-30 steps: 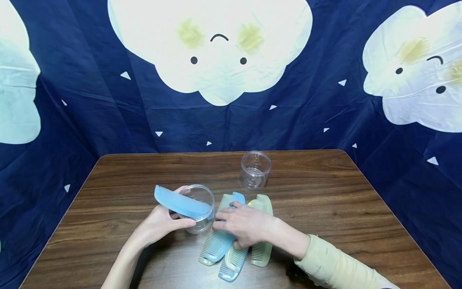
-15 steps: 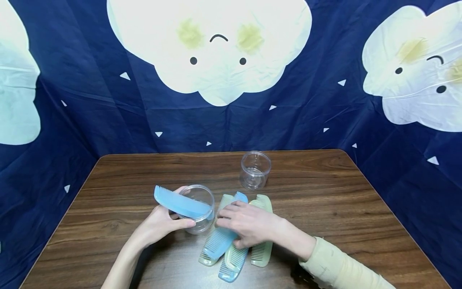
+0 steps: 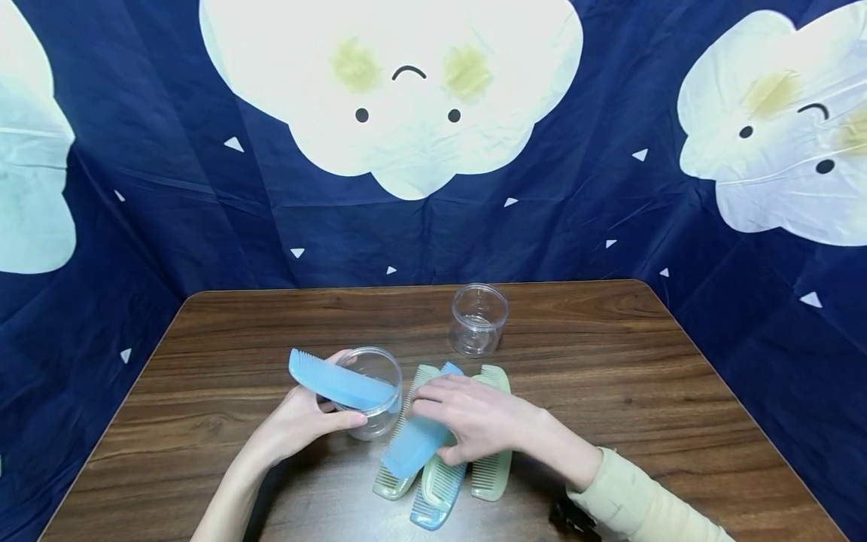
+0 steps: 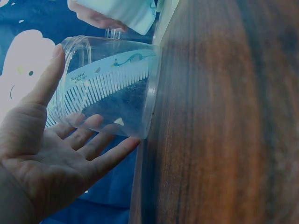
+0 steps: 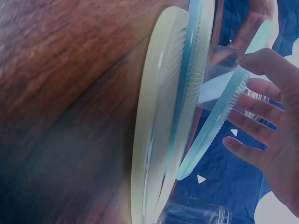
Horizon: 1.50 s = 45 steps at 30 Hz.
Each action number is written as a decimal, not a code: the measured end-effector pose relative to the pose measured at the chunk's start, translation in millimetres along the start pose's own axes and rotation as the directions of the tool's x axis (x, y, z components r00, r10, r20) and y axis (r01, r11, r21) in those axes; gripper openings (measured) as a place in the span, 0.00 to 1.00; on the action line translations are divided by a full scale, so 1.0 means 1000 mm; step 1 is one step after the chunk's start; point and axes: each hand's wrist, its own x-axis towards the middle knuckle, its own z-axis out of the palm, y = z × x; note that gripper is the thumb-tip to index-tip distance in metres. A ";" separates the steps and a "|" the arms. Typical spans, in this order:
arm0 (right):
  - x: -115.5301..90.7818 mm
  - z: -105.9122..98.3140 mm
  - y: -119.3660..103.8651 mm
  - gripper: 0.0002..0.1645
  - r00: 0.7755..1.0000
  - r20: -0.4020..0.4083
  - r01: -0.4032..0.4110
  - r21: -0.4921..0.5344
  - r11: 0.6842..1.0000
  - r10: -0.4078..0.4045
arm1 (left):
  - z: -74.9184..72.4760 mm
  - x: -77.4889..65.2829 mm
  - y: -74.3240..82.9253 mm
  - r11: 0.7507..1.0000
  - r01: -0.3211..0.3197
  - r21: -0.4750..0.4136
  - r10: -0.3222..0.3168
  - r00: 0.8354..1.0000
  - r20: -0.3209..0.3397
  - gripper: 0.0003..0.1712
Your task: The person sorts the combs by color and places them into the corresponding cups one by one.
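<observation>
My left hand [image 3: 308, 414] holds a clear plastic jar [image 3: 371, 433] on the table, thumb on the near side and fingers behind. Inside it leans a blue comb [image 3: 335, 380], one end sticking out over the rim to the left; in the left wrist view its printed side [image 4: 112, 67] shows through the wall. My right hand [image 3: 474, 418] pinches another blue comb [image 3: 415, 448] between thumb and fingers. That comb [image 5: 215, 116] is lifted off the pile in the right wrist view. Beneath lie a green comb [image 3: 389, 485], a blue comb [image 3: 428, 516] and other green combs [image 3: 493, 482].
A second clear jar [image 3: 478, 324] stands toward the back of the wooden table [image 3: 609, 361]. A small black object [image 3: 572, 519] is under the right sleeve [image 3: 630, 493]. Dark blue cloth [image 3: 237, 226] with white clouds hangs behind the table.
The right hand has raised the blue comb off the pile, tilting it and shifting slightly right. The left hand, its jar and the comb in it stay in place.
</observation>
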 end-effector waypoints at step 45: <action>0.017 -0.031 0.007 0.32 0.785 -0.502 0.059 0.644 0.763 0.362 | 0.000 -0.001 -0.001 1.000 -0.007 0.009 0.007 1.000 -0.017 0.56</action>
